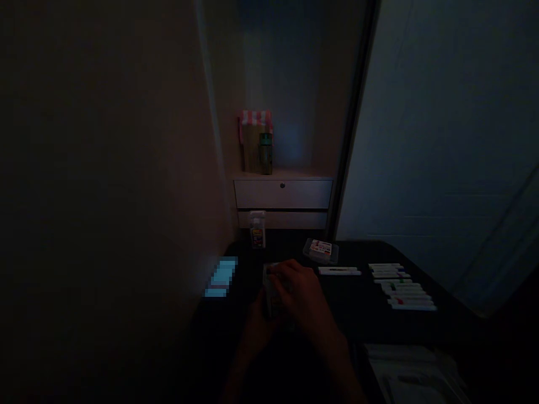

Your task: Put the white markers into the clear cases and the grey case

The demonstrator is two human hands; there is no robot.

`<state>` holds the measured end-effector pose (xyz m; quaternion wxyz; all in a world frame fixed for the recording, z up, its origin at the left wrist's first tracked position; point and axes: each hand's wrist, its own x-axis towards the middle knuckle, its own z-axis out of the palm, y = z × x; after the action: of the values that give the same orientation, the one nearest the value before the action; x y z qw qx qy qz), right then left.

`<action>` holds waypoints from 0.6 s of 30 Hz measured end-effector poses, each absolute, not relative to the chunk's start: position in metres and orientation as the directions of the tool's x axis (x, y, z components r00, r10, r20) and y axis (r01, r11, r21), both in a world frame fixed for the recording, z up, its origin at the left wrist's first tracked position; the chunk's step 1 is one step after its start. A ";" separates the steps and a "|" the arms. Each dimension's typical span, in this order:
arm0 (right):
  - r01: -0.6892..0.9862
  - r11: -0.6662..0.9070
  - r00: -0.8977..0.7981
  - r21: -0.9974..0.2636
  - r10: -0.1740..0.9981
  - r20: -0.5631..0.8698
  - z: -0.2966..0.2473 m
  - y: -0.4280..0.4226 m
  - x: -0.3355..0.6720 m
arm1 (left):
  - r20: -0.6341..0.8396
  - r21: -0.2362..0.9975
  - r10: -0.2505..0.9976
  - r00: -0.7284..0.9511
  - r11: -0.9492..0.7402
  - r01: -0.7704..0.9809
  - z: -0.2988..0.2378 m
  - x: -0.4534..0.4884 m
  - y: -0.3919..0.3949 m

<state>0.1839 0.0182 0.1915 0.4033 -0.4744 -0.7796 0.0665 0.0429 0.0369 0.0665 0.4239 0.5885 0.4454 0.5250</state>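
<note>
At six o'clock, my left hand (pixel 255 321) clasps a plastic case (pixel 273 304), my right hand (pixel 298 282) pinching something indistinct atop; white markers (pixel 405 288) already lined up at four o'clock, any left inside hidden.

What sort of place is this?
Probably a small, dim room in a home or office: there's a dark table with white markers, and beyond it drawers with a bottle on top.
</note>
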 end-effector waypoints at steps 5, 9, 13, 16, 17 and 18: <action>0.691 0.546 -0.232 -0.473 0.788 0.571 0.195 0.018 0.186 | 0.248 0.963 0.966 0.078 -0.254 0.087 0.069 0.043 0.036; 0.644 0.573 -0.239 -0.507 0.780 0.578 0.196 0.020 0.190 | 0.221 0.969 0.974 0.053 -0.225 0.101 0.069 0.043 0.035; 0.540 0.620 -0.218 -0.569 0.756 0.617 0.195 0.023 0.195 | 0.207 0.973 0.978 0.034 -0.209 0.098 0.070 0.043 0.035; 0.461 0.643 -0.094 -0.611 0.720 0.687 0.192 0.031 0.201 | 0.200 0.975 0.979 0.034 -0.203 0.092 0.067 0.043 0.036; 0.449 0.640 -0.036 -0.623 0.710 0.703 0.190 0.035 0.203 | 0.189 0.977 0.981 0.029 -0.191 0.096 0.066 0.043 0.036; 0.445 0.631 0.025 -0.636 0.701 0.713 0.187 0.040 0.206 | 0.175 0.979 0.985 0.011 -0.175 0.107 0.064 0.044 0.036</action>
<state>0.2064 0.0398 0.1874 0.5830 -0.4153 -0.6897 0.1098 0.0435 0.0363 0.0640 0.4268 0.5685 0.4799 0.5141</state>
